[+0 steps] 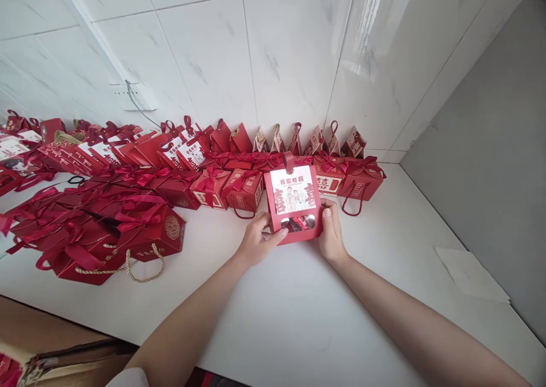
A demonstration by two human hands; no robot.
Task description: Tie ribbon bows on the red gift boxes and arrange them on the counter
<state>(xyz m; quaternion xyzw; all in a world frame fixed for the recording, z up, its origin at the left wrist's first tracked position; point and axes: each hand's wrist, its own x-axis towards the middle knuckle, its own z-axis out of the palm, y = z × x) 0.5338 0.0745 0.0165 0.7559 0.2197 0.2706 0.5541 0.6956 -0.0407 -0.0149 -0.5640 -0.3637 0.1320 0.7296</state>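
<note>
Between my two hands is a red gift box (pixel 294 205) with a white printed front panel showing a drawn couple, a ribbon loop on top and a clear window low down. My left hand (pixel 258 239) grips its lower left side, thumb across the front. On the right side, my right hand (pixel 333 230) holds the edge with its thumb in front. The box is upright, tilted slightly back, before a row of red ribboned boxes (pixel 247 188).
Red hexagonal boxes (pixel 149 233) with ribbons and rope handles crowd the left of the white table (pixel 298 318). More boxes line the tiled wall (pixel 294 51). A white sheet (pixel 469 273) lies at right. An open cardboard box (pixel 55 341) stands at lower left.
</note>
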